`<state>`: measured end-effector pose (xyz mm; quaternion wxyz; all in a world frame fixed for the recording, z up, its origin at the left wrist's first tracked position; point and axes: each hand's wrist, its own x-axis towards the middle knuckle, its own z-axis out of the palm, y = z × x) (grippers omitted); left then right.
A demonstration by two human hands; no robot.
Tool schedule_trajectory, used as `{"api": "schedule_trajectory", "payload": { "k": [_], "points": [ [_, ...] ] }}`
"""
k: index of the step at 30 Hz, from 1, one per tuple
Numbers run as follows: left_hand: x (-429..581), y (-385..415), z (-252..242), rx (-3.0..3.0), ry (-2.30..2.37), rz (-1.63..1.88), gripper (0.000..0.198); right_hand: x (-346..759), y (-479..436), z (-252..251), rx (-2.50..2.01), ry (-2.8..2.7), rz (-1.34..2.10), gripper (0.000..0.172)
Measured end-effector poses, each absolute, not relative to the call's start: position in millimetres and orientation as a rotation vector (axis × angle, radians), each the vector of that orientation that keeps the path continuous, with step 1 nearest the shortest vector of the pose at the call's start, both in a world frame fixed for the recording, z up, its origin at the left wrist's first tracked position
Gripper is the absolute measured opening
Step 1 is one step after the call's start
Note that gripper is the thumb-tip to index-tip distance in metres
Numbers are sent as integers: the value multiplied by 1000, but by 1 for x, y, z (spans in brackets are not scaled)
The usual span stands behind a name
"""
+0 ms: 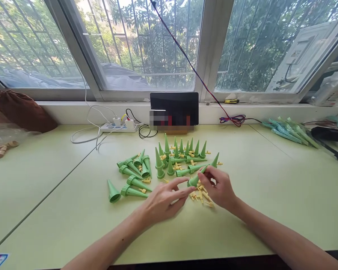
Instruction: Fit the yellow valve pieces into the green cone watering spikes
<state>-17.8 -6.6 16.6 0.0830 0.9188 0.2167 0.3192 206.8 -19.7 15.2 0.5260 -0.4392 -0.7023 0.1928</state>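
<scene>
A green plastic watering spike (193, 181) is held tilted between my two hands, its pointed tip up to the right. My left hand (166, 198) grips its wide base with the fingertips. Higher up, my right hand (218, 186) pinches the cone between thumb and fingers. Small yellow valves (200, 195) lie scattered on the table just below the held spike. Behind my hands, several green spikes (177, 152) stand upright, some with yellow valves attached. Others lie flat, such as a spike (190, 169) beyond my right hand.
More loose spikes (133, 192) lie left of my left hand on the pale table (59, 210). A dark-screened tablet (174, 108) leans at the back beside a power strip (119, 128). Bagged blue and green items (290, 131) and a black headset (331, 138) lie at right.
</scene>
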Motion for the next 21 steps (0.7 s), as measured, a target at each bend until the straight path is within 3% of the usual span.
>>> {"api": "schedule_trajectory", "payload": {
  "k": [5,18,21],
  "points": [
    [-17,-5,16,2680,680,1069,25,224,-3,15,-1240,-1744,107,30],
    [-12,-9,9,2759,797,893,24,231,6,3,-1422,-1836,55,27],
    [-13,-9,7,2802,787,885,24,230,5,4,-1450,-1787,50,16]
  ]
}}
